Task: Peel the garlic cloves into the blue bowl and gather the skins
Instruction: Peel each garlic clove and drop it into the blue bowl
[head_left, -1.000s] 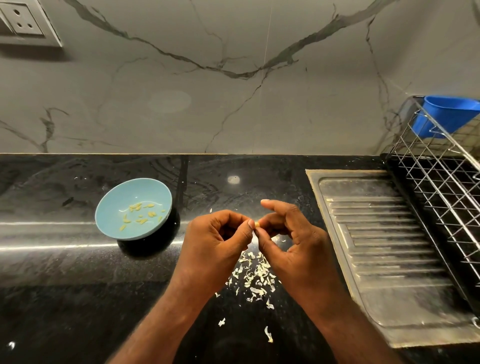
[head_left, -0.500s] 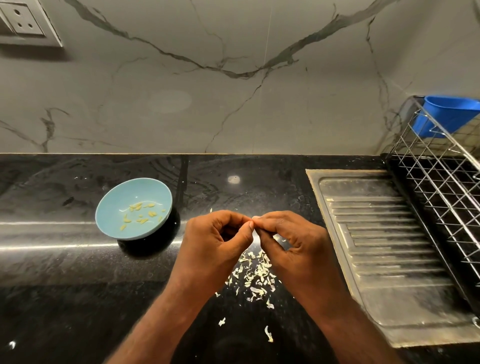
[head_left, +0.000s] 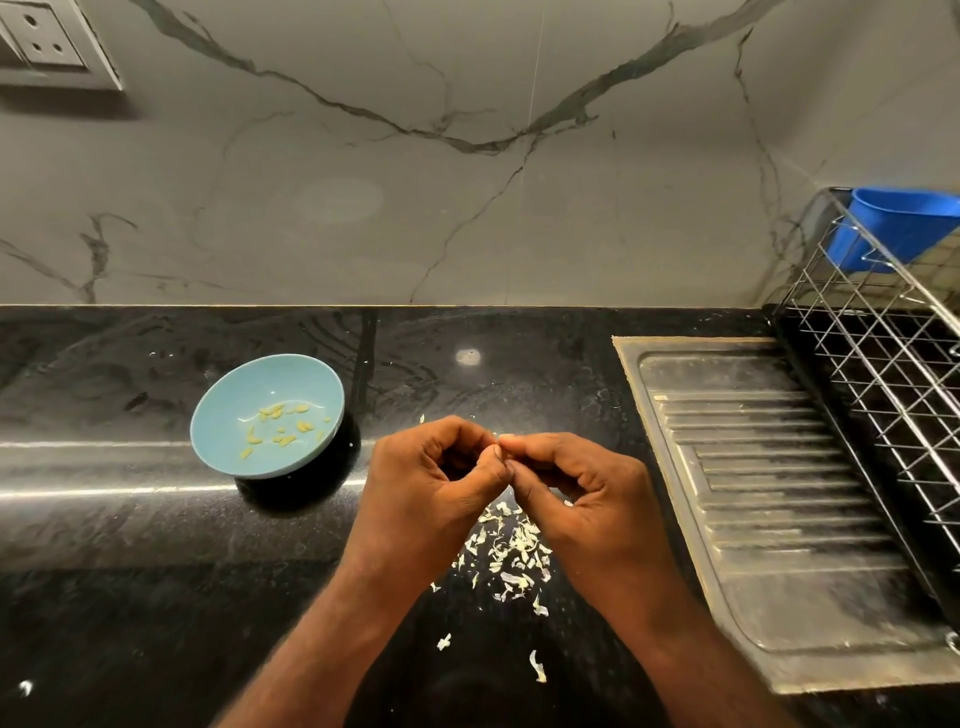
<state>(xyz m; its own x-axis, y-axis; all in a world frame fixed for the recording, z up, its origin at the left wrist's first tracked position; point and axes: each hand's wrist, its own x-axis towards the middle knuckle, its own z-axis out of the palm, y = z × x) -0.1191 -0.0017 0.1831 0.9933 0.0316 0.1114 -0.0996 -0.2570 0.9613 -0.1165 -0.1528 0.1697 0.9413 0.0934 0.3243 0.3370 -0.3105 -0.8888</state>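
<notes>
Fingers (head_left: 540, 445) of both hands are curled, their tips pressed together at the centre of the frame, pinching a small pale garlic clove (head_left: 504, 438) between them.

A glossy black stone counter (head_left: 130, 571) fills the lower half, under a grey marble wall with dark veins (head_left: 363, 208). Left of centre sits a round light blue bowl (head_left: 228, 405) holding a scatter of yellowish peeled cloves (head_left: 280, 428). A loose heap of white papery skins (head_left: 509, 551) lies on the counter just below the hands, with a few stray flakes nearer the bottom edge. At the right is a ribbed steel drainboard (head_left: 779, 493), and beyond it a wire dish rack (head_left: 883, 364) with a blue plastic cup (head_left: 904, 228). A white wall socket (head_left: 47, 47) shows at upper left.

The left hand (head_left: 431, 483) and right hand (head_left: 582, 499) reach in from the bottom edge, knuckles up, thumbs touching.

The garlic clove is almost wholly hidden by the fingertips. The rack, cup and socket are cut off by the frame edges.
</notes>
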